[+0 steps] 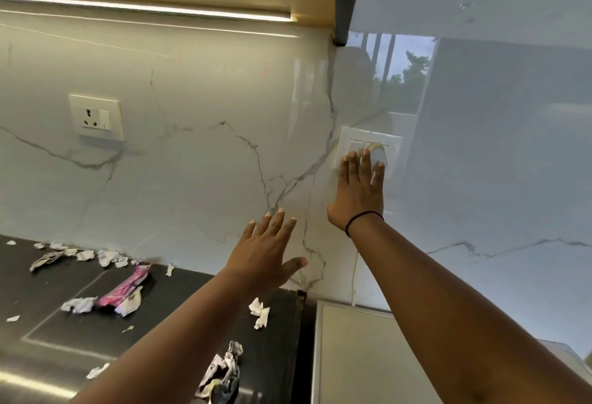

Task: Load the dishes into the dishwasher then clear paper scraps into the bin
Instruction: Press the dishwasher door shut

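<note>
Marble-look backsplash (pixel 198 179): white with grey veins, glossy; meets a second glossy wall panel (pixel 496 147) at a corner, that panel carrying reflections of a window and trees.

Wall socket (pixel 96 117): white, on the backsplash at left, well apart from both hands.

Switch plate (pixel 368 150): white, on the right panel just past the corner; a pale smear or glare covers part of it.

Light strip (pixel 144 8): lit, under the upper cabinet.

Dark countertop (pixel 48 291): black, with an inset rectangular outline; holds the scraps.

Pale appliance top (pixel 352 355): light grey, beside the countertop at right, below the switch plate; a thin white cord (pixel 355 275) runs down the wall to it.

Paper scraps (pixel 260 312): white, crumpled, scattered over the countertop, mostly along the wall edge at left, with single pieces near the middle and front. No shared direction.

Pink wrapper (pixel 126 290): crumpled, among the scraps; long axis slanting from front-left to back-right, upper end toward the wall.

Printed paper wad (pixel 222 371): grey-white, at the front edge, partly hidden by the left forearm.

Left hand (pixel 266 254): fingers straight and spread, holding nothing, raised in front of the backsplash above the countertop; contact with the wall cannot be told.

Right hand (pixel 358 192): fingers straight and together, flat against the wall, fingertips (pixel 351 156) on the lower switch plate; black band (pixel 363 219) at the wrist.
</note>
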A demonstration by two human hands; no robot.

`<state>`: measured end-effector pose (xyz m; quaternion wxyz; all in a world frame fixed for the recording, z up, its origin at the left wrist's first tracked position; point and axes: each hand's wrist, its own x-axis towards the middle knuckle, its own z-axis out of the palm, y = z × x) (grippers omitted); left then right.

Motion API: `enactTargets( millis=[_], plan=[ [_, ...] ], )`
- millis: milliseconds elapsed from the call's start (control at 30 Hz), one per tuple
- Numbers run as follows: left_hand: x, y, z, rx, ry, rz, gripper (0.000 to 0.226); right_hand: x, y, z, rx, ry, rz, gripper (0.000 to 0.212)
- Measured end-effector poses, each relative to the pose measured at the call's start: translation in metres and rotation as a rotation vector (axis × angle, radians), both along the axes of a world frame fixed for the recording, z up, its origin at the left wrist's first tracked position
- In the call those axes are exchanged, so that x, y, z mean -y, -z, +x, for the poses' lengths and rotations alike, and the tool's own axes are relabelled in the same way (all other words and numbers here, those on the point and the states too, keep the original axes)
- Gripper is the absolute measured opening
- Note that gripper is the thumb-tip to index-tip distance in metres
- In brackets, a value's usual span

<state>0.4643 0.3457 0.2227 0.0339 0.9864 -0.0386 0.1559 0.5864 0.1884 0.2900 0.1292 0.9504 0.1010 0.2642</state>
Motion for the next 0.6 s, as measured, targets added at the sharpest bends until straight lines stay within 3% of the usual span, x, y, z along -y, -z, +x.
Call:
enactTargets(
  millis=[233, 367, 467, 600],
  plan=[
    [0.01, 0.03, -0.028, -0.102, 0.015, 0.039, 0.085, 0.002, -0.019, -0.016, -0.166, 0.011, -0.036, 0.093],
    [0.026, 0.044, -0.073, -0.168, 0.136, 0.129, 0.098, 0.035, -0.021, -0.062, -0.399, -0.163, 0.151, 0.084],
    [0.043, 0.059, -0.112, -0.19, 0.209, 0.141, 0.089, 0.078, 0.027, -0.133, -0.531, -0.19, 0.216, 0.075],
    [0.076, 0.079, -0.159, -0.279, 0.322, 0.089, 0.101, 0.141, 0.105, -0.245, -0.885, -0.094, 0.306, 0.1]
  ],
)
